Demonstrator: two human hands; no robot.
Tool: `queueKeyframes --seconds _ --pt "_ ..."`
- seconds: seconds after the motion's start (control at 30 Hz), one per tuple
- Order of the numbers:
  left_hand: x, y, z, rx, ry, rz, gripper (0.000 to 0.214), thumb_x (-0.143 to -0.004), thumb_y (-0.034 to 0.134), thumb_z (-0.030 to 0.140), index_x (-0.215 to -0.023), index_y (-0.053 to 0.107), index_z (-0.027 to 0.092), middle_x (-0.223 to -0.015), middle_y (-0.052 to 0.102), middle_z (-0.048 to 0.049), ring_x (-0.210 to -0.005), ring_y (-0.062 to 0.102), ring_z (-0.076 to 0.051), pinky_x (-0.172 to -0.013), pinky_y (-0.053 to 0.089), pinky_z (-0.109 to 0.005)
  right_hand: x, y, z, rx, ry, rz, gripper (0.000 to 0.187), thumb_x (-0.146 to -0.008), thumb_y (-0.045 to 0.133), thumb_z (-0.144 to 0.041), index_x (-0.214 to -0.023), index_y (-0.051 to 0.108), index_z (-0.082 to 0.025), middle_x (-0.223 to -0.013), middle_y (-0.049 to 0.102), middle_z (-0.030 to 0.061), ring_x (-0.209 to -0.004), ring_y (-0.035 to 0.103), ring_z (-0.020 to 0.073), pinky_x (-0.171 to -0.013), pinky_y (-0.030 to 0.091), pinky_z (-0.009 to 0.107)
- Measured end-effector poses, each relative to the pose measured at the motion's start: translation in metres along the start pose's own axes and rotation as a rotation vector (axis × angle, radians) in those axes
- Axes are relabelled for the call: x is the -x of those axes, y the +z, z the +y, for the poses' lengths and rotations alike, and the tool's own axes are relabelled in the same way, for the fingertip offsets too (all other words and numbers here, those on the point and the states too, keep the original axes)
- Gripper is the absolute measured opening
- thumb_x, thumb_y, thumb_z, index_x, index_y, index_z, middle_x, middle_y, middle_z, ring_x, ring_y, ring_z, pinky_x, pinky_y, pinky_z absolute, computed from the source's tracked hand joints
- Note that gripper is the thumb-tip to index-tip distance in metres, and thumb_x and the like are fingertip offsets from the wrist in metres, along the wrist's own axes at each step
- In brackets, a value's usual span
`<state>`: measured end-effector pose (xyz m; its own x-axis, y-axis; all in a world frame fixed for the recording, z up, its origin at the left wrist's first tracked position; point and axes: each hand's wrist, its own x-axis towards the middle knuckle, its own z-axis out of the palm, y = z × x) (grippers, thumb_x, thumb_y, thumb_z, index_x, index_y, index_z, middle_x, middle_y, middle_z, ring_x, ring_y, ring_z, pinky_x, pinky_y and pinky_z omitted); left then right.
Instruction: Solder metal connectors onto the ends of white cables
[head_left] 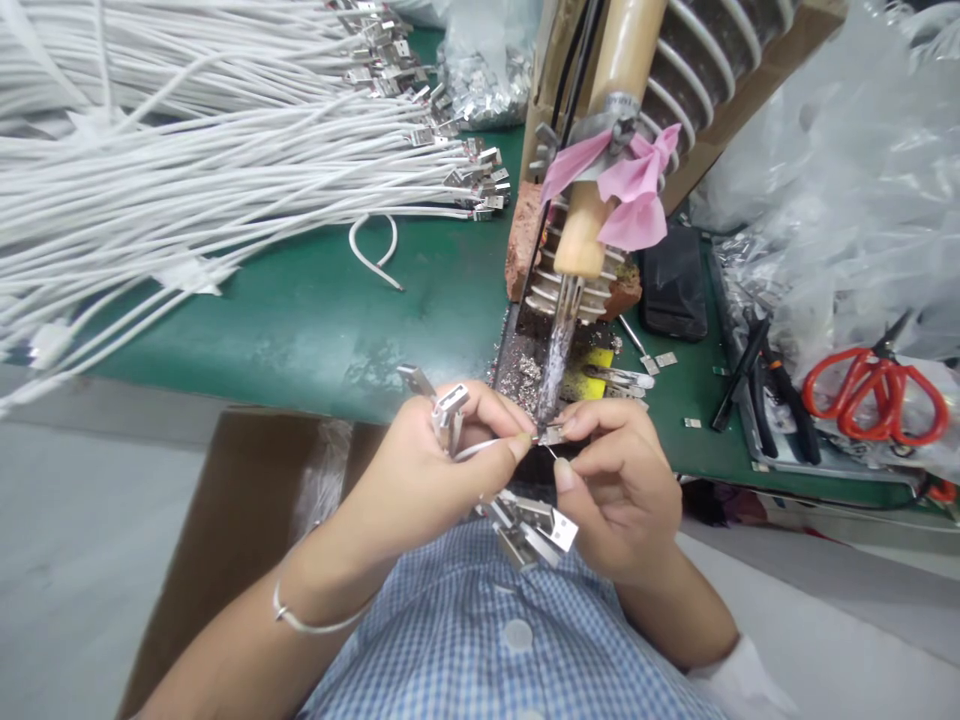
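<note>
My left hand (450, 450) pinches the end of a white cable (478, 450) between thumb and fingers. Several metal USB plugs (451, 400) stick out around this hand, and more hang below it. A small metal USB connector (553, 436) sits at the fingertips of my right hand (622, 475), close against the cable end. From the right thumb a thin solder wire (551, 453) reaches up to the connector. Right above this spot is the tip of a wooden-handled soldering iron (555, 370), fixed pointing down. Whether the tip touches the connector, I cannot tell.
Bundles of white cables (300, 180) with USB plugs cover the table's left. A spring-shaped iron holder (697, 60) stands behind, with a brick (523, 235) beside it. Red-handled scissors (874, 395), pliers (787, 400), a black phone-like object (673, 285) and plastic bags (840, 180) lie right.
</note>
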<state>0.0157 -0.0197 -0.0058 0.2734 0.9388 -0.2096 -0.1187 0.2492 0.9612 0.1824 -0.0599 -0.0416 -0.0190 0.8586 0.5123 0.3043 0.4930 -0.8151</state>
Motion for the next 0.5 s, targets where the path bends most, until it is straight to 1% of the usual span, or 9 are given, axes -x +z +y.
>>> queueKeyframes --seconds 0.1,0.2,0.33,0.5 --pt "-0.0004 -0.0006 0.0015 -0.005 -0.011 -0.01 0.015 -0.069 0.069 0.003 -0.065 0.069 0.017 -0.075 0.074 0.0018 -0.068 0.07 -0.01 -0.06 0.056 -0.015 0.0001 0.0001 -0.0005 -0.004 -0.008 -0.009 0.02 -0.078 0.058 -0.004 -0.084 0.056 -0.023 -0.099 0.056 0.003 -0.093 0.061 0.0201 -0.081 0.055 0.039" --pt "-0.0001 -0.0007 0.0008 -0.013 -0.043 -0.032 0.012 -0.069 0.069 0.005 -0.064 0.069 0.016 -0.074 0.073 0.0013 -0.065 0.069 -0.011 -0.056 0.055 -0.015 0.0021 -0.0003 -0.0001 -0.003 -0.02 -0.03 0.021 -0.078 0.058 -0.003 -0.085 0.056 -0.022 -0.099 0.056 0.0034 -0.094 0.061 0.02 -0.081 0.055 0.038" --pt "-0.0001 -0.0006 -0.002 -0.022 -0.093 -0.05 0.014 -0.067 0.066 0.002 -0.064 0.068 0.016 -0.075 0.072 0.0024 -0.065 0.067 -0.01 -0.056 0.054 -0.015 0.0051 -0.0006 0.0012 -0.005 -0.017 -0.04 0.021 -0.078 0.058 -0.003 -0.086 0.056 -0.022 -0.099 0.056 0.0034 -0.095 0.061 0.0205 -0.081 0.055 0.038" --pt "-0.0003 -0.0013 -0.0031 -0.004 -0.094 -0.064 0.015 -0.068 0.066 0.002 -0.065 0.067 0.017 -0.075 0.072 0.0038 -0.064 0.066 -0.008 -0.055 0.052 -0.013 0.0055 -0.0008 0.0017 -0.014 -0.018 -0.034 0.021 -0.079 0.058 -0.002 -0.085 0.057 -0.021 -0.099 0.057 0.0031 -0.093 0.061 0.0196 -0.081 0.054 0.038"
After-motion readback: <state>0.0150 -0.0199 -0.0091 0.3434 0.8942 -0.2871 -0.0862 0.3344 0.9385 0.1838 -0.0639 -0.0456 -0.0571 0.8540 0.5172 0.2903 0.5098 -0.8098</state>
